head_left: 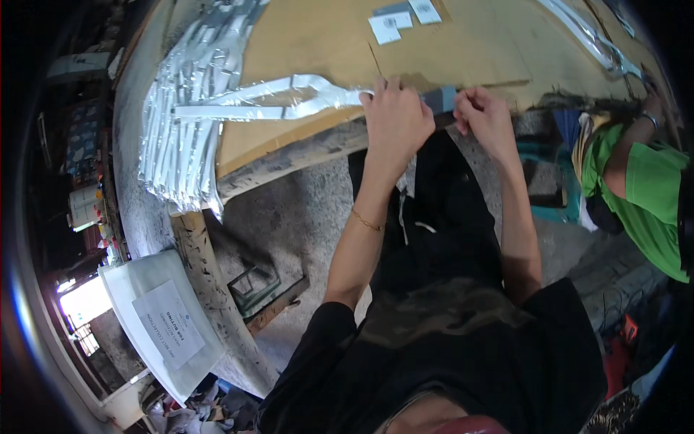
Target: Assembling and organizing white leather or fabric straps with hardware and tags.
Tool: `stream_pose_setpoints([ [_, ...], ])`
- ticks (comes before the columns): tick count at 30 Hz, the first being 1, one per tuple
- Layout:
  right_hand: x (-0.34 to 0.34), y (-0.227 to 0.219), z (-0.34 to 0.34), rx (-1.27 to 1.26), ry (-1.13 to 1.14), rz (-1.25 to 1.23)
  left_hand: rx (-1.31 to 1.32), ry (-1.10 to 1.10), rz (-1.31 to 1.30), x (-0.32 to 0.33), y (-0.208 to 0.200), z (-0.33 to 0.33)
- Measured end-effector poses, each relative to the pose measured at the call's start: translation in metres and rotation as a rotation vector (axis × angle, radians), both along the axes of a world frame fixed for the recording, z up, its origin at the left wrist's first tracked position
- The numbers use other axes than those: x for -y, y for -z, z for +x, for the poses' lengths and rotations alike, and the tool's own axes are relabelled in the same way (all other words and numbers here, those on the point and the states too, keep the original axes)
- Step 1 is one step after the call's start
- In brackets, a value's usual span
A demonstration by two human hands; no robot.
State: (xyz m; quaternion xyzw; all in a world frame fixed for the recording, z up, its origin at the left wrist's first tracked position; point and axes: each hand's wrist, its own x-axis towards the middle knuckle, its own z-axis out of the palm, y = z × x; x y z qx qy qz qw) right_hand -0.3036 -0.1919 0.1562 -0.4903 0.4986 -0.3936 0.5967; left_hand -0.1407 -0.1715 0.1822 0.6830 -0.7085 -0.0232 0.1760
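Note:
A pale belt (312, 105) in clear plastic lies folded in a long loop near the table's front edge. My left hand (396, 119) is closed over its right end, fingers wrapped down around it. Past that hand a dark grey card-like piece (438, 100) sticks out to the right; how it joins the belt is hidden. Beside the grey piece's outer edge my right hand (490, 124) has its fingers curled in a pinch. Anything between those fingertips is too small to make out.
Several plastic-wrapped belts (191, 108) are heaped at the table's left. Small white and grey cards (385, 29) lie at the back of the cardboard-covered table (463, 54). Another wrapped strap (589, 36) lies far right, near a person in green (654, 181). A labelled white packet (163, 325) stands lower left.

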Motion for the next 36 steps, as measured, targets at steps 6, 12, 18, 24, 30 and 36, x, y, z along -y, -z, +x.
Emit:
stream_pose_setpoints([
  [6,-0.004,0.006,0.006,-0.033,0.011,-0.021,0.016,-0.124,-0.047,-0.014,0.012,-0.004],
  [12,-0.014,0.018,0.003,0.022,0.043,-0.019,-0.030,-0.171,-0.144,-0.026,0.023,-0.005],
  [18,-0.019,0.017,0.011,0.074,0.133,-0.030,-0.202,-0.254,-0.251,-0.032,0.026,-0.012],
  [24,-0.026,0.022,0.013,0.086,0.205,-0.063,-0.410,-0.343,-0.200,-0.044,0.035,-0.019],
  [30,-0.037,0.017,0.013,0.108,0.290,-0.140,-0.468,-0.342,-0.258,-0.050,0.043,-0.025],
  [36,-0.041,0.014,0.017,0.150,0.390,-0.171,-0.512,-0.328,-0.315,-0.045,0.044,-0.032],
])
